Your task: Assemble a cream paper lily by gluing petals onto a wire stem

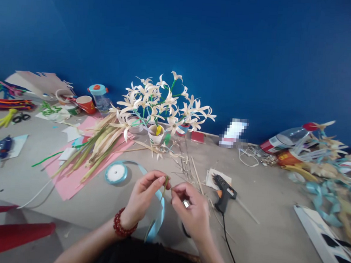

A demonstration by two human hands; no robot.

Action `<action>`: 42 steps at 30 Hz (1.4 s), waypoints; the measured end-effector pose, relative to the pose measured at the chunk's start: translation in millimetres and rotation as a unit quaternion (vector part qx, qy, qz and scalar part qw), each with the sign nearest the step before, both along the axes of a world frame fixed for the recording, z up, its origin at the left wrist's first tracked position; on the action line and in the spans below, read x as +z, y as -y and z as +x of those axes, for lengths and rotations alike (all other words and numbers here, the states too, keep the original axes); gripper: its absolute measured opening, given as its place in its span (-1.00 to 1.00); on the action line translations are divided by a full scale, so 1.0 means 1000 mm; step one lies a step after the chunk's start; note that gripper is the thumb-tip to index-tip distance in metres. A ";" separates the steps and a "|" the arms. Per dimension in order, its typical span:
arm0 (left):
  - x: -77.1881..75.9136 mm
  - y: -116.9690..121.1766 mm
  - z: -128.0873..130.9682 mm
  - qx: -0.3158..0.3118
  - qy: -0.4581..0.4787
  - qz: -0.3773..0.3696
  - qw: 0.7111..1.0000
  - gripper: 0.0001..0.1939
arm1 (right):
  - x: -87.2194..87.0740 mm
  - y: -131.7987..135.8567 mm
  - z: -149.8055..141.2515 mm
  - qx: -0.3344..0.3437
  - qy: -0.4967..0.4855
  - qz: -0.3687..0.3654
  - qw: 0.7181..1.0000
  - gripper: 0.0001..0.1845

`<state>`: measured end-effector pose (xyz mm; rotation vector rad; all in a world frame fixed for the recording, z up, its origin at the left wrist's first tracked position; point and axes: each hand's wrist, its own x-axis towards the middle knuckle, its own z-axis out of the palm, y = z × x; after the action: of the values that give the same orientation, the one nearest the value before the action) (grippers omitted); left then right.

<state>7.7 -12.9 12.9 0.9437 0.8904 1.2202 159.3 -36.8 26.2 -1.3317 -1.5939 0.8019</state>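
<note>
Above the near table edge my left hand [146,191], with a red bead bracelet [124,223] at the wrist, pinches a thin green strip [165,183]. My right hand [190,206] is closed in a pinch just right of it; what its fingertips hold is too small to name. A small shiny thing shows by the right palm, its kind unclear. Light blue ribbon [158,221] hangs below the left hand, and more trails from the ribbon spool [116,173] on the left. Behind the hands, white handmade flowers [159,97] stand in cups.
A black glue gun [225,192] lies at right, its cord running to the near edge. Dried husks [95,150] rest on pink paper [66,188]. Thin sticks [196,174] lie ahead. A power strip [318,235] and plastic bottle [288,138] are at far right.
</note>
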 end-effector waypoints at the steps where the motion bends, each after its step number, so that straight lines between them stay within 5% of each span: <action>1: 0.000 -0.001 0.000 0.006 -0.004 0.000 1.000 -0.86 | 0.000 0.000 0.000 0.001 0.002 0.003 1.000 -0.91; 8: -0.006 -0.005 -0.001 0.014 0.047 -0.027 0.998 -0.92 | 0.003 -0.001 0.001 0.023 0.007 0.025 0.999 -0.90; 17: -0.001 -0.003 -0.003 0.018 -0.039 0.006 0.999 -0.85 | 0.002 0.002 0.000 0.007 0.043 0.032 0.999 -0.90; 26: 0.001 -0.002 -0.006 0.010 -0.040 0.032 0.999 -0.89 | 0.004 0.004 0.001 -0.009 0.122 0.070 0.990 -0.87; 42: -0.001 0.000 -0.009 0.040 -0.059 0.043 0.997 -0.91 | 0.010 0.010 0.003 0.014 0.117 0.075 0.990 -0.86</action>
<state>-1.6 -12.7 12.3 1.0676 0.9826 1.2898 162.2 -46.7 36.7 -1.3350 -1.8211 0.5456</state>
